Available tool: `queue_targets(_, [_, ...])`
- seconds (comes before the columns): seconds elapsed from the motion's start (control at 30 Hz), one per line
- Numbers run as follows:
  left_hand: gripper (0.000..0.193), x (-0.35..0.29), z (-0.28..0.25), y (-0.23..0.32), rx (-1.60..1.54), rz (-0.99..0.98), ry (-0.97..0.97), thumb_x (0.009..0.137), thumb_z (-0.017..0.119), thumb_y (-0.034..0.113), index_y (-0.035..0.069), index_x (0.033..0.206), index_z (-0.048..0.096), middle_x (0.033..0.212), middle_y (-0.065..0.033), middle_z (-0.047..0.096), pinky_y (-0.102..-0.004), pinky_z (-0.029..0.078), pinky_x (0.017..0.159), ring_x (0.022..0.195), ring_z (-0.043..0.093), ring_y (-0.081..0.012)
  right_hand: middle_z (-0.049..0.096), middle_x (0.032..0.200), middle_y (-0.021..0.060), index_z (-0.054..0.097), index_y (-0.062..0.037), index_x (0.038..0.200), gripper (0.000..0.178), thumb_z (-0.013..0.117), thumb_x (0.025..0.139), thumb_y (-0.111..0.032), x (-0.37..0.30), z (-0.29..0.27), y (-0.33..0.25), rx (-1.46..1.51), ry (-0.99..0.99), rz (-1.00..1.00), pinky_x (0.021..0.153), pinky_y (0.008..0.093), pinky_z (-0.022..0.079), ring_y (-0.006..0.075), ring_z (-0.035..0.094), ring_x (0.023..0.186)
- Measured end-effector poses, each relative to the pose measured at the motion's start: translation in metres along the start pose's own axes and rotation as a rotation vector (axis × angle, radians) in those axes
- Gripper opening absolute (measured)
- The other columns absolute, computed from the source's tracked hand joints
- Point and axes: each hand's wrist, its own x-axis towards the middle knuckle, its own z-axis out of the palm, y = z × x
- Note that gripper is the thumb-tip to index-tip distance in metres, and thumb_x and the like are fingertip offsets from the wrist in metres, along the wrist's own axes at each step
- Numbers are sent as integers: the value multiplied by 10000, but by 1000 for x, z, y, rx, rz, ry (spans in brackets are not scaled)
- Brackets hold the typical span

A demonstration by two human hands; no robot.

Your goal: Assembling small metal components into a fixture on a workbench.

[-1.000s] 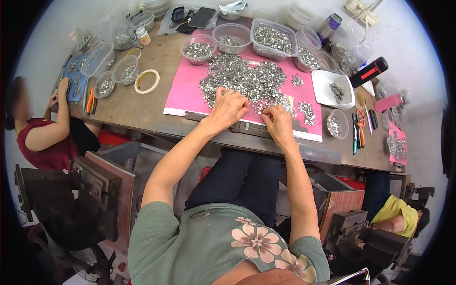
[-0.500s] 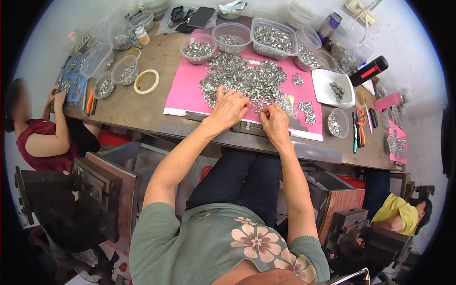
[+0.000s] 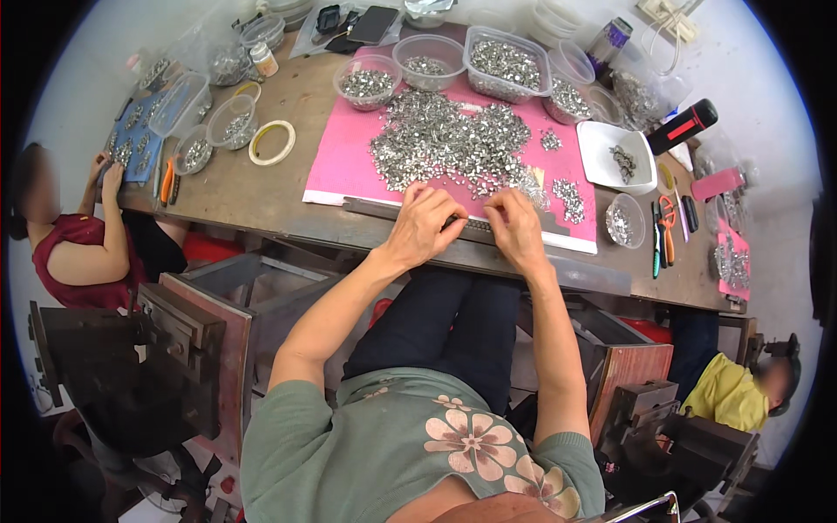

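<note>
My left hand (image 3: 422, 225) is closed, fingers curled down over a dark metal bar (image 3: 370, 207) along the table's front edge. Whatever lies between its fingertips is too small to make out. A short gap to the right, my right hand (image 3: 518, 228) is also closed, thumb and fingers pinched together at the same bar; its grip hides anything in it. Just beyond both hands, a wide pile of small silvery metal pieces (image 3: 449, 139) spreads over a pink sheet (image 3: 336, 166). Smaller heaps of pieces (image 3: 568, 200) sit right of the pile.
Behind the pile stand clear plastic tubs (image 3: 429, 61) of metal pieces. To the right are a white tray (image 3: 617, 157), a black bottle (image 3: 682, 127) and orange-handled pliers (image 3: 667, 227). A tape roll (image 3: 272, 144) lies left. Co-workers sit at both sides, one in a red top (image 3: 87, 261).
Both hands have drawn slightly back toward me. My left hand has left the pile's near edge and now curls over the metal bar.
</note>
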Motion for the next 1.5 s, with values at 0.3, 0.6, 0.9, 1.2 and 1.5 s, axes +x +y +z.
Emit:
queue_targets(0.3, [105, -6, -1, -4, -83, 16, -12, 843, 711, 86, 56, 942, 690, 917, -69, 661, -492, 381, 1075, 911, 639, -263, 630, 886, 83, 638, -45, 905, 146, 753, 816, -28, -28, 30, -25, -42, 172, -41, 775, 403, 430, 285, 598, 834])
queue_targets(0.6, [107, -6, 2, -4, -90, -14, 40, 868, 676, 33, 42, 975, 680, 888, -91, 660, -497, 412, 1041, 893, 638, -292, 689, 945, 80, 702, -55, 942, 143, 756, 813, -25, -32, 29, -23, -82, 221, -118, 833, 382, 447, 266, 644, 895])
queue_targets(0.9, [279, -6, 20, 8, 139, -52, 44, 823, 788, 305, 111, 998, 690, 914, -36, 609, -518, 353, 1023, 939, 574, -247, 592, 827, 115, 739, -66, 1076, 189, 706, 892, -87, 4, 4, 15, -199, 94, 55, 739, 414, 454, 298, 581, 787])
queue_targets(1.2, [436, 27, 14, -12, 290, 2, -268, 1020, 554, 327, 138, 1412, 584, 1487, -33, 538, -760, 115, 1129, 1434, 344, -454, 602, 849, 109, 744, -100, 1035, 173, 683, 875, -77, 3, -4, 13, -223, -64, 38, 763, 431, 440, 312, 595, 837])
queue_targets(1.5, [279, 11, -22, -17, 76, -76, -335, 992, 595, 291, 149, 1187, 735, 1275, 7, 693, -698, 154, 1132, 1387, 432, -390, 617, 822, 94, 749, -102, 990, 148, 674, 871, -56, 1, -20, 15, -49, -62, 169, 824, 426, 434, 299, 618, 825])
